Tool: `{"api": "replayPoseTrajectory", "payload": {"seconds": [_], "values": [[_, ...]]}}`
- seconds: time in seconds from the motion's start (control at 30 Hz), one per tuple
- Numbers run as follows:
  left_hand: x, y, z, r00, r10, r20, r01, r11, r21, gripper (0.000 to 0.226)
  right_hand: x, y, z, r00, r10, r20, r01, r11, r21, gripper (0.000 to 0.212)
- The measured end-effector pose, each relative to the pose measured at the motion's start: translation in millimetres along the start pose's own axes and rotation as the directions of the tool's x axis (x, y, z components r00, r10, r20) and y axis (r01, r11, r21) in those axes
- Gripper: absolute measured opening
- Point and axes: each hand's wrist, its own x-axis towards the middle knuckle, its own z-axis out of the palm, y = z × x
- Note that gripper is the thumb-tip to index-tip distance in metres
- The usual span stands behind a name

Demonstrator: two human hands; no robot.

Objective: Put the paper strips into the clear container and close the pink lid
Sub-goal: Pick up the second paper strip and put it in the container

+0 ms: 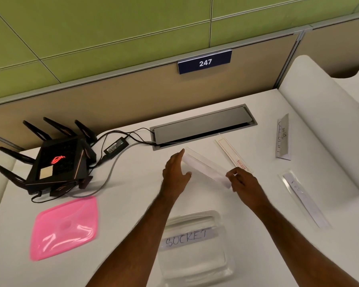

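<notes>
One strip in, several left
Beyond the clear container (pixel 195 245) (SOCKET strip inside), my right hand (pixel 244 181) pinches a plain strip (pixel 205 165); left hand (pixel 175 172) spread beside it; pink lid (pixel 64 227) off.

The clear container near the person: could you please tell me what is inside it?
The clear container holds one paper strip with SOCKET handwritten on it, lying across the far half. Nothing else shows inside. The pink lid lies apart on the table.

open clear container (pixel 195 264) reachable, pink lid (pixel 64 228) aside (left)
</notes>
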Motion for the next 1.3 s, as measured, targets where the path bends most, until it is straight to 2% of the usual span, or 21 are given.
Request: {"api": "replayPoseTrajectory", "payload": {"seconds": [0.13,0.3,0.4,0.67,0.8,0.93,1.1,1.23,1.3], "values": [[-19.4,0.0,-14.0,0.999,0.018,-0.034,-0.019,1.0,-0.012,0.077,-7.9,-9.4,-5.6,0.996,-0.084,0.0,0.084,0.992,0.091,0.019],[-46.3,-6.8,-26.6,0.994,0.049,-0.098,-0.052,0.998,-0.033,0.072,-23.3,-21.9,-7.0,0.996,-0.089,-0.004,0.086,0.949,0.304,0.028],[-60.4,-10.3,-35.4,0.989,0.073,-0.13,-0.076,0.997,-0.02,0.071,-32.9,-31.2,-7.0,0.997,-0.059,0.051,0.03,0.897,0.44,0.033],[-88.6,-14.3,-61.9,0.966,0.16,-0.203,-0.149,0.986,0.069,0.074,-49.6,-39.1,-8.2,0.958,-0.017,0.285,-0.165,0.781,0.602,0.029],[-98.5,-16.5,-75.2,0.95,0.239,-0.203,-0.206,0.963,0.171,0.078,-55.7,-41.9,-8.1,0.911,-0.012,0.412,-0.281,0.712,0.643,0.03],[-105.1,-18.9,-89.6,0.937,0.286,-0.202,-0.234,0.941,0.244,0.079,-63.0,-45.8,-3.5,0.859,-0.011,0.511,-0.404,0.598,0.692,0.032],[-111.3,-24.7,-107.5,0.908,0.383,-0.171,-0.302,0.879,0.369,0.075,-74.1,-51.2,0.5,0.748,-0.045,0.662,-0.558,0.497,0.665,0.019],[-116.0,-30.6,-117.1,0.875,0.463,-0.14,-0.37,0.827,0.422,0.074,-78.5,-54.2,3.1,0.722,-0.037,0.691,-0.591,0.488,0.643,0.021],[-118.4,-33.8,-121.4,0.862,0.493,-0.119,-0.393,0.797,0.458,0.078,-80.2,-55.9,3.2,0.749,-0.022,0.662,-0.539,0.56,0.629,0.024]]}}
